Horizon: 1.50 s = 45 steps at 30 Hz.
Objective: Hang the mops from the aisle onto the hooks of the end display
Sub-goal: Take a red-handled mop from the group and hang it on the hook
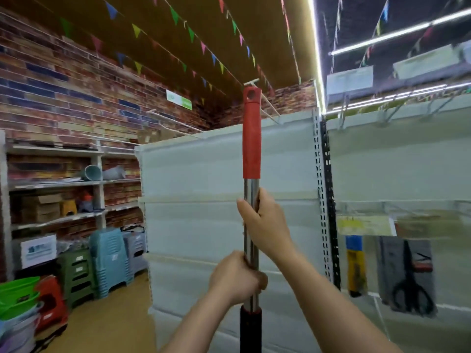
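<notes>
**Mop handle raised before the end display**

Brick-patterned walls and strings of coloured pennants [137,30] frame a shop corner, where we stand facing the pale back panel of the end display [204,200]. We hold a mop handle [251,200] upright in front of that panel, both hands wrapped around its bare metal shaft. Our right hand [265,225] is closed around the shaft just below the red grip sleeve [251,138]; our left hand [235,278] is closed around it lower down, just above a black sleeve [250,329] that runs out of the bottom of the view. The mop's head is out of sight.

The red end of the handle, with its hanging hole [251,94], stands near the top edge of the display, just below a white hook [252,82] that juts out above it; blur keeps us from telling whether hole and hook touch. Other thin hooks [175,123] project from the top of the panel to the left.

At left, wall shelves [56,182] carry boxes, and stacks of plastic stools [107,261] and green basins [17,294] sit on the floor. At right, past a slotted upright [328,200], carded scissors [410,276] hang on the neighbouring shelving.
</notes>
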Motion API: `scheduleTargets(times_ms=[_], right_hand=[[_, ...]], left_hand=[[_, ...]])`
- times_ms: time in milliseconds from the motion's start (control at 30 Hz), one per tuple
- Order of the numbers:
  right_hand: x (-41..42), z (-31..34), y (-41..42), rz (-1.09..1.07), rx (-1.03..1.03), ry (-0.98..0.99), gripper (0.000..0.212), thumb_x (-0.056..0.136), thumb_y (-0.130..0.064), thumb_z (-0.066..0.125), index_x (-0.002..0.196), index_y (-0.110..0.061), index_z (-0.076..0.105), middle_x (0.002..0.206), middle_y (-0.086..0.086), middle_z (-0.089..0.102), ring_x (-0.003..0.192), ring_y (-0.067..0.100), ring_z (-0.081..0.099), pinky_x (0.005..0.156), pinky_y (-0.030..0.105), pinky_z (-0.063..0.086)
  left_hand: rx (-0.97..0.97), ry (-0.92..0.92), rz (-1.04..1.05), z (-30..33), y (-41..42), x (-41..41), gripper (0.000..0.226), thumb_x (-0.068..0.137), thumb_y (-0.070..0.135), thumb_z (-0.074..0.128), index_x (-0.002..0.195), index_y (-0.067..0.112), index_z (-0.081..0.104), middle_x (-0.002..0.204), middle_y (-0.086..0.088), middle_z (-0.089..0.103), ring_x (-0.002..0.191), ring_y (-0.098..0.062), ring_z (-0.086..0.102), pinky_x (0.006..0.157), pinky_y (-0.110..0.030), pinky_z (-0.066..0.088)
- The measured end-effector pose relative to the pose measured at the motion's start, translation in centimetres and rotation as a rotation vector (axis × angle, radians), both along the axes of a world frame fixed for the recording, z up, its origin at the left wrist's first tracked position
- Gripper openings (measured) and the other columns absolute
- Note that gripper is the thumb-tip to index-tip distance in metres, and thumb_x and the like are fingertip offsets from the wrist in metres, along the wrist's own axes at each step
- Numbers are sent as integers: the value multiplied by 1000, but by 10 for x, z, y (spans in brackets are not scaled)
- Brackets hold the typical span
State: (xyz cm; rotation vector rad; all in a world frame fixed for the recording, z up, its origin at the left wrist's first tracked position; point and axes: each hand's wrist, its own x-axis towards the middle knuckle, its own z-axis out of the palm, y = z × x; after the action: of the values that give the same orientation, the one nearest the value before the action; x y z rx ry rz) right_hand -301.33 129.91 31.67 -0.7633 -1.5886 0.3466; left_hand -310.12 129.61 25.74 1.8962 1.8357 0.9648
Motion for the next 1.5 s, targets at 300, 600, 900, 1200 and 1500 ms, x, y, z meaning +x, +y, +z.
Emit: scheduleTargets(times_ms=[300,600,900,1200,1500], right_hand=[[6,24,103,-159,51,-24,29,88,-34,52,67,-26,35,60,-4,42,55,17,42,57,36,37],[-3,35,144,-226,104,-83,29,89,-34,50,67,-22,35,59,-4,41,52,15,40,52,31,32],[8,42,154,-297,108,-114,30,90,-34,49,68,-20,36,58,-3,40,51,15,38,48,29,31],[11,47,152,-266,135,-78,28,88,-35,52,69,-18,41,58,-1,44,54,19,44,55,40,43],[18,46,165,-265,84,-60,31,87,-33,52,64,-21,36,57,-3,42,55,20,43,55,36,38]], left_hand=[[25,9,-125,25,106,8,17,48,23,59,59,10,64,59,-3,67,62,-24,66,61,-34,52],[38,-65,-152,34,145,8,21,46,22,57,60,8,64,69,-14,72,58,-26,62,56,-34,46],[17,-92,-220,39,161,23,11,55,19,59,61,10,63,63,-6,68,56,-22,59,52,-27,41],[48,-117,-244,41,157,24,13,57,19,63,62,9,58,62,-8,69,69,-28,71,60,-35,52],[30,-103,-246,40,171,26,17,55,20,62,68,10,59,59,-5,70,65,-23,72,71,-40,58]])
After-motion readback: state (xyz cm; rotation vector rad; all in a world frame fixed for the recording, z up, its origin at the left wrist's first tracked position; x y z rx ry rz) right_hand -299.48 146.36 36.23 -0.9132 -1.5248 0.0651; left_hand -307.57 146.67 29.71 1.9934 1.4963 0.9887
